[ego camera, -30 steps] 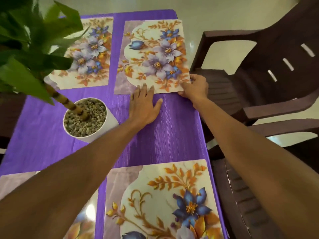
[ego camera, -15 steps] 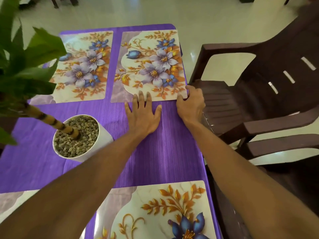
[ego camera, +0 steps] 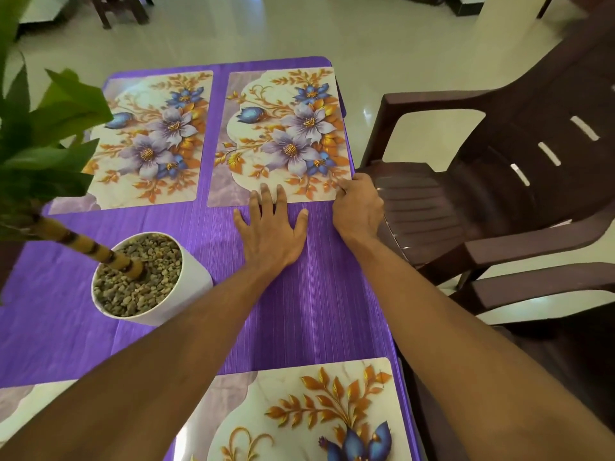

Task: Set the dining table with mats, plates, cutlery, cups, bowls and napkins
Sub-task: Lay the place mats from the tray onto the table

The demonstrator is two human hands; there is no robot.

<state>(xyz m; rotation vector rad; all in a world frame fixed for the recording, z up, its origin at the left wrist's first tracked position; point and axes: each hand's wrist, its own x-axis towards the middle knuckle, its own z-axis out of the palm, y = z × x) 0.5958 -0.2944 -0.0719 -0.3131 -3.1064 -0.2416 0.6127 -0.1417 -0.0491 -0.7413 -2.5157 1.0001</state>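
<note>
Floral place mats lie on a table with a purple cloth (ego camera: 319, 294). The far right mat (ego camera: 283, 134) lies flat near the table's far right corner. My left hand (ego camera: 271, 229) rests flat on the cloth with spread fingers, its fingertips touching that mat's near edge. My right hand (ego camera: 357, 209) is at the mat's near right corner, fingers curled with the fingertips on the corner. A second mat (ego camera: 146, 141) lies to its left. Two more mats sit at the near edge, one at the right (ego camera: 306, 414) and one at the left (ego camera: 20, 397), partly hidden by my arm.
A white pot (ego camera: 186, 287) filled with pebbles holds a leafy plant (ego camera: 40, 134) at the table's left. Two dark brown plastic chairs (ego camera: 499, 181) stand along the right side. Pale tiled floor (ego camera: 299, 24) lies beyond the table.
The far right mat has been straightened and now lies square beside the left one. Both hands stay at its near edge. The camera view has tilted up.
</note>
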